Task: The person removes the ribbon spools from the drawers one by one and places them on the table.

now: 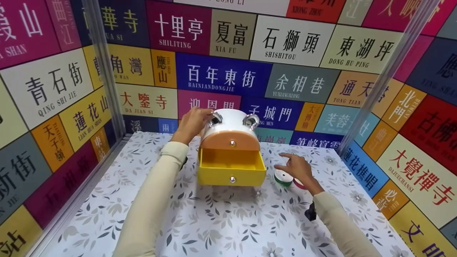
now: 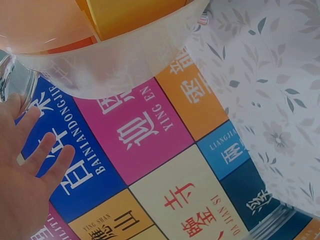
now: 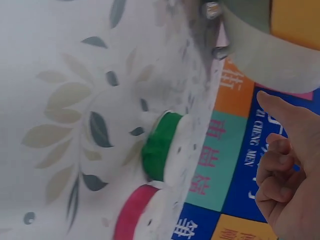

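Observation:
A small drawer box [image 1: 231, 139] with a white domed top stands on the table, its yellow lower drawer [image 1: 232, 175] pulled out, with no contents visible inside. The orange upper drawer [image 1: 228, 139] is closed. At the box's upper left, my left hand [image 1: 192, 123] holds the shiny ear [image 1: 215, 119]; the thumb is hidden. To the right of the box, my right hand [image 1: 298, 167] hovers with thumb and forefinger apart, holding nothing. Beneath it lie a green ribbon spool [image 3: 162, 147] and a pinkish-red ribbon spool [image 3: 137, 215], side by side.
A floral cloth [image 1: 214, 221] covers the table. Walls of coloured name panels [image 1: 221, 75] rise behind and on both sides. Clear upright posts [image 1: 107, 67] stand at the corners. The second shiny ear [image 1: 251, 121] juts from the box's right.

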`<state>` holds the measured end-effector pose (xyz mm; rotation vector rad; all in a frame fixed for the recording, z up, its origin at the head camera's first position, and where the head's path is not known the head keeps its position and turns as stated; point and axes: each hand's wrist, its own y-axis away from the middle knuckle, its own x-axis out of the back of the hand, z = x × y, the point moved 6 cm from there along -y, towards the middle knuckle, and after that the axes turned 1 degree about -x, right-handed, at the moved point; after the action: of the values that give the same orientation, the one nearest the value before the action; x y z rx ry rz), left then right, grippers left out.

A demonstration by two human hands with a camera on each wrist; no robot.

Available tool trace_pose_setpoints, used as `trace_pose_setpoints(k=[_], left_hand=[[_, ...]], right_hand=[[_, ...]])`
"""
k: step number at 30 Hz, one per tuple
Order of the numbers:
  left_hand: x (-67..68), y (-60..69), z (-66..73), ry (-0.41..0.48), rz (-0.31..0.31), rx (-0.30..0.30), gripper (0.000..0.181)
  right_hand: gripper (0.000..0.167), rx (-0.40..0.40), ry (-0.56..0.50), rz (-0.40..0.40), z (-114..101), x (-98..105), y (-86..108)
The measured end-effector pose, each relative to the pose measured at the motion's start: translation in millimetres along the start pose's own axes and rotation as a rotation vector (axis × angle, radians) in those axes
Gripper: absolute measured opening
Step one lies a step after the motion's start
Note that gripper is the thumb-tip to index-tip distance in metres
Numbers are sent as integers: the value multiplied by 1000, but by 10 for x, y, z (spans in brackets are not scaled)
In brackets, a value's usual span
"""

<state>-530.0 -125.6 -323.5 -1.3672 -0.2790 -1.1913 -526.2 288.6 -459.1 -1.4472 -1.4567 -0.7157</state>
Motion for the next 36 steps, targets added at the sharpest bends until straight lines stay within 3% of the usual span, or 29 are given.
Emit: trace_pose_setpoints(k=[8, 18, 28, 36], left_hand=[[32, -23, -17, -14, -18, 23, 20], [60, -38, -19, -18, -26, 33, 21], [36, 20, -16, 0, -2, 19, 19], [-7, 23, -2, 12, -19, 23, 19]], right_hand=[[58, 90, -52, 88, -418, 251, 69], [51, 238, -105, 167, -1063, 403, 264], [47, 443, -136, 214, -1593, 300, 525], [39, 608, -150, 234, -1816, 144, 739]])
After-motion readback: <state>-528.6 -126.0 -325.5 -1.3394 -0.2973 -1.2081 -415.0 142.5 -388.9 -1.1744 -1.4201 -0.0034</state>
